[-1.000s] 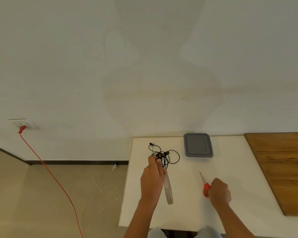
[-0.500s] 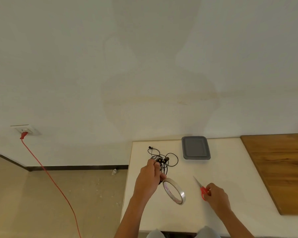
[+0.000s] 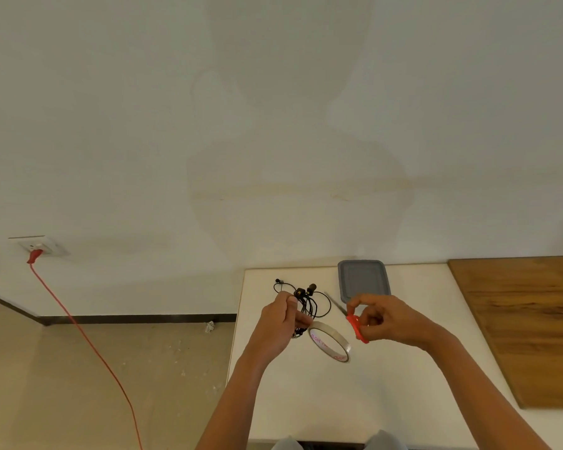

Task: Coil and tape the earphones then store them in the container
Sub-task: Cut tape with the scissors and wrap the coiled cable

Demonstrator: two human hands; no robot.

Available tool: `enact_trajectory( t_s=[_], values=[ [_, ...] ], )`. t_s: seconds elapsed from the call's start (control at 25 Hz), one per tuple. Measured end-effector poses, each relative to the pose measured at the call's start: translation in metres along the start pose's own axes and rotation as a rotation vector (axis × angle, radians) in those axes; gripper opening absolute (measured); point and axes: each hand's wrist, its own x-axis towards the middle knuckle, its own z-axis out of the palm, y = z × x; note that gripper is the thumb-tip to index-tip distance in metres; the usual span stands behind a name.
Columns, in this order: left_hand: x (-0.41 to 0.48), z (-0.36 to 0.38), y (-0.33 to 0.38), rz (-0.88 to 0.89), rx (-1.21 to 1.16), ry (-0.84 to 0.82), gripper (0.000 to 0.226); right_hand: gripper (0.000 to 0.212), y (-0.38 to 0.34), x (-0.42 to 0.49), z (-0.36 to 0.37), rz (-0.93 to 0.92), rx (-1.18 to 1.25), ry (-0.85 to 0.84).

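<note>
My left hand (image 3: 280,323) grips a bundle of coiled black earphones (image 3: 306,302) above the white table (image 3: 387,401). A clear tape roll (image 3: 329,342) with pink print hangs just below and right of that hand, seemingly joined to the bundle. My right hand (image 3: 387,319) holds red-handled scissors (image 3: 355,326) in the air, blades pointing up-left toward the earphones. A grey lidded container (image 3: 364,278) lies at the table's far edge, behind both hands.
A wooden board (image 3: 527,326) covers the table's right part. Left of the table is bare floor, with a red cable (image 3: 88,339) running from a wall socket (image 3: 41,246) down to the bottom edge. The wall stands right behind the table.
My right hand has lifted the scissors off the table and brought them up-left toward the earphones. The tape roll has swung from edge-on to face-on beneath my left hand.
</note>
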Motion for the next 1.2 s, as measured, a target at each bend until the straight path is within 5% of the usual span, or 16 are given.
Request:
enact_trajectory(
  t_s=[0.48, 1.2],
  values=[
    [0.007, -0.01, -0.003, 0.045, 0.088, -0.143, 0.027, 0.034, -0.021, 0.027, -0.014, 0.008, -0.285, -0.209],
    [0.021, 0.017, -0.031, -0.062, 0.069, -0.208, 0.027, 0.023, 0.007, 0.038, 0.006, 0.024, -0.421, -0.184]
  ],
)
